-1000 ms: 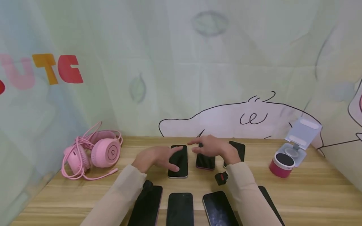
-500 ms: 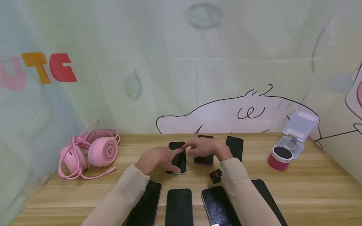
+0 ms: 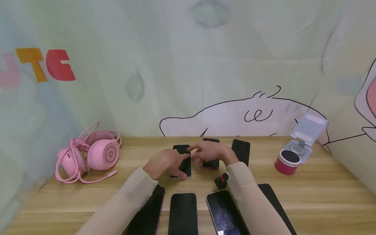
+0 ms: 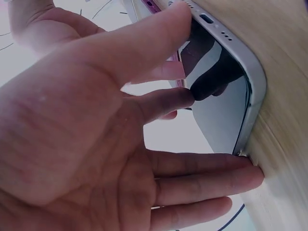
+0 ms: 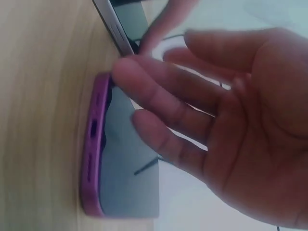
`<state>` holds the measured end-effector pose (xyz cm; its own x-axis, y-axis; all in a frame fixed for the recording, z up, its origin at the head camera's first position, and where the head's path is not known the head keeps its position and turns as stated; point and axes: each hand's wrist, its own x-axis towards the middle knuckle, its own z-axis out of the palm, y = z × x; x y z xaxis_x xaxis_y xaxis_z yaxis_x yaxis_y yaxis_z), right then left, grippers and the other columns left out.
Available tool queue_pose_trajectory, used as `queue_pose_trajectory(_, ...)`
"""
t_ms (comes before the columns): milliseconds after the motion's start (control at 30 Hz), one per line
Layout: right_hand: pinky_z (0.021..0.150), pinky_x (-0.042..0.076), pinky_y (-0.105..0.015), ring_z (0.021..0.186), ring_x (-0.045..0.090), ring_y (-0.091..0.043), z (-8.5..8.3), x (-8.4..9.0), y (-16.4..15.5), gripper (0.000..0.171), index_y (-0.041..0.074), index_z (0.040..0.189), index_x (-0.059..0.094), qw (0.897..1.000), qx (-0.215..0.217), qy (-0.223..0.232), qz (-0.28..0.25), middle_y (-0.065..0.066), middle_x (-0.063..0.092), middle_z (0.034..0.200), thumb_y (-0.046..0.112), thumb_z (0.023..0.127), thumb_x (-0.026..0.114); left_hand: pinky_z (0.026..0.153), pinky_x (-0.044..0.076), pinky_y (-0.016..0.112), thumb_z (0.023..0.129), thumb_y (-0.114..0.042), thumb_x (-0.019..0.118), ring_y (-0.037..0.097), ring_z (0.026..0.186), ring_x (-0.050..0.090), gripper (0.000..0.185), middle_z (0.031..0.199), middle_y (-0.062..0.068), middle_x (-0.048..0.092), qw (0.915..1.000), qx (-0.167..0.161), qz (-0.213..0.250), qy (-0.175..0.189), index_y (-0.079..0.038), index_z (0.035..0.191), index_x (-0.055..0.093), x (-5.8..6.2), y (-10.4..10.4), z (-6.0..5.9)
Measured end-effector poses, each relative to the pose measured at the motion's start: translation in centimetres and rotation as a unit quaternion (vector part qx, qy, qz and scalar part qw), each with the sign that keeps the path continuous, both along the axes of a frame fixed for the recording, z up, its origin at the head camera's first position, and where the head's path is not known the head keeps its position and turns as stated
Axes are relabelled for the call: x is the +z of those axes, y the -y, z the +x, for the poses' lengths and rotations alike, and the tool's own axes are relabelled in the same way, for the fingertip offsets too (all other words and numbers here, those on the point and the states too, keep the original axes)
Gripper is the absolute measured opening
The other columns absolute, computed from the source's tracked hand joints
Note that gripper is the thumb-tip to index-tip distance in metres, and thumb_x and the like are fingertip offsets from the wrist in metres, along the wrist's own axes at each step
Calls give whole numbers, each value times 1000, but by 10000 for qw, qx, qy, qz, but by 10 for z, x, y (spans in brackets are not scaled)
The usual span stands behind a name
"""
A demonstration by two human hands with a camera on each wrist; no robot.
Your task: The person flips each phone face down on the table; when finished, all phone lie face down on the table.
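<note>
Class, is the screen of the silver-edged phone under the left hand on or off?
Off: the silver-edged phone lies flat, its glass dark and only mirroring the left hand.

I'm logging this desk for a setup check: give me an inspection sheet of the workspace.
Surface: wooden table, light grain.
Job's things: silver-edged phone under the left hand; purple-cased phone under the right hand; both lie flat.
Clutter: five more dark phones, pink headphones, small black-and-red object, red-based folding stand.
Grippers: left hand touches its phone with straight fingers; right hand rests fingertips on its phone.
Cables: pink headphone cord, loosely looped.
Surroundings: printed cartoon backdrop.
</note>
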<state>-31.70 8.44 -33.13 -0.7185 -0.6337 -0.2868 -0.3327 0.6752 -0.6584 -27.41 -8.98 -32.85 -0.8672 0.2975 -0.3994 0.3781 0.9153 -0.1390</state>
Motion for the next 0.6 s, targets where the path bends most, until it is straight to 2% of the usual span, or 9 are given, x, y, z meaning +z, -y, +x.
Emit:
queue_pose_trajectory(133, 90, 51, -40, 77, 71, -23, -1, 3, 9, 45, 8, 151, 40, 9995, -212, -98, -206, -12, 70, 111, 19, 107, 46, 98, 50, 43, 86, -59, 70, 21, 81, 59, 86, 72, 6, 63, 9997, -185, -180, -18, -27, 157, 34, 5, 1, -3)
queue_pose_trajectory(167, 85, 52, -38, 76, 71, -25, 0, 4, 10, 47, 7, 152, 37, 9993, -252, -84, -265, -13, 70, 111, 21, 108, 44, 98, 49, 44, 86, -59, 70, 21, 83, 60, 86, 77, 8, 66, 9996, -198, -192, -18, -26, 157, 34, 6, 1, -3)
queue_pose_trajectory(333, 73, 55, -35, 71, 70, -28, 7, 3, 15, 57, 6, 158, 22, 9948, -663, 417, -644, -21, 67, 112, 31, 109, 40, 102, 47, 46, 86, -59, 69, 23, 90, 63, 85, 85, 10, 69, 9994, -246, -248, -31, -26, 157, 35, 2, -2, 0)
queue_pose_trajectory(400, 70, 55, -34, 67, 68, -25, 10, 3, 16, 60, 6, 159, 18, 9903, -909, 705, -780, -20, 67, 109, 31, 109, 41, 101, 47, 45, 86, -59, 69, 22, 87, 62, 84, 77, 8, 64, 9993, -277, -249, -79, -26, 156, 36, 2, -2, 1)
queue_pose_trajectory(500, 66, 54, -32, 59, 61, -19, 11, 0, 18, 62, 6, 159, 14, 9782, -1354, 1179, -1045, -15, 64, 90, 26, 108, 42, 97, 50, 43, 86, -58, 70, 21, 78, 60, 84, 71, 7, 61, 9990, -359, -218, -140, -24, 155, 38, 2, -2, 1)
queue_pose_trajectory(600, 63, 52, -30, 57, 55, -17, 11, -5, 21, 63, 6, 159, 10, 9663, -1660, 1480, -1294, -10, 57, 78, 21, 108, 43, 96, 51, 42, 86, -59, 70, 21, 76, 59, 84, 74, 7, 65, 9987, -433, -213, -154, -23, 155, 38, 3, 2, 0)
